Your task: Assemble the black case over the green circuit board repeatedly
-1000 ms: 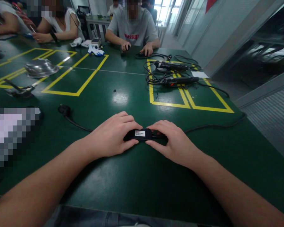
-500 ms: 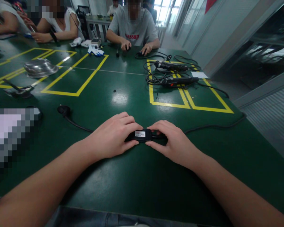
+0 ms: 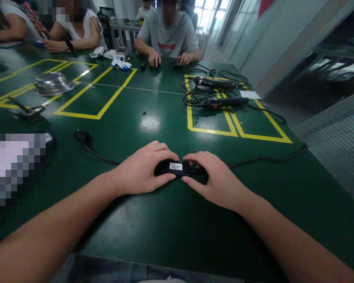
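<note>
Left hand (image 3: 141, 173) and right hand (image 3: 216, 181) lie on the smooth green table (image 3: 165, 236), each pinching one end of a black oblong adapter (image 3: 175, 168) with a white label. Thin black cords (image 3: 100, 155) trail outward. Farther off lie cabled tools (image 3: 221, 102), perhaps soldering irons.

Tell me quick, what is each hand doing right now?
Left hand: closed on the left end of the black adapter, which lies on the green table.
Right hand: closed on the adapter's right end, where the cable leaves.
</note>
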### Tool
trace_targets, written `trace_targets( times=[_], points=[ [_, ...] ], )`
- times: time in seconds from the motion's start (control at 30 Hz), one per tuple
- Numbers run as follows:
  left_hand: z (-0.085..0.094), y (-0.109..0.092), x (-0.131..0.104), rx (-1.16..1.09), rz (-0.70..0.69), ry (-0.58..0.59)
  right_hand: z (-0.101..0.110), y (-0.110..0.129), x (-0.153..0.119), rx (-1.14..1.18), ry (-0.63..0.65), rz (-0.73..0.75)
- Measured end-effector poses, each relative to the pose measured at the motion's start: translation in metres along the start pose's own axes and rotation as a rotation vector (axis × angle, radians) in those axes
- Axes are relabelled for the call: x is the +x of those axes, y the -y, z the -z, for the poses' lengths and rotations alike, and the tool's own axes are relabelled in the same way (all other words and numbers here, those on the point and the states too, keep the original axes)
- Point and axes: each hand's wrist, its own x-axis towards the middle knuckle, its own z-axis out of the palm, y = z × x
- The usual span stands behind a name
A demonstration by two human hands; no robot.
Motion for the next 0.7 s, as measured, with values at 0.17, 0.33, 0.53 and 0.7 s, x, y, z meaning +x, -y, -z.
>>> trace_targets(
  times=[0.17, 0.33, 0.53, 0.7],
  points=[
    [0.003, 0.007, 0.002, 0.075, 0.140, -0.227, -0.002, -0.002, -0.003, 0.097, -0.070, -0.080],
    [0.000, 0.016, 0.005, 0.219, 0.328, -0.178, 0.004, -0.001, 0.001, 0.001, -0.022, -0.004],
    [0.006, 0.010, 0.002, 0.248, 0.256, -0.121, 0.004, -0.003, 0.001, 0.009, -0.031, 0.039],
    [0.016, -0.005, -0.002, 0.207, 0.183, 0.127, 0.002, -0.004, 0.000, 0.020, -0.051, 0.053]
  ],
)
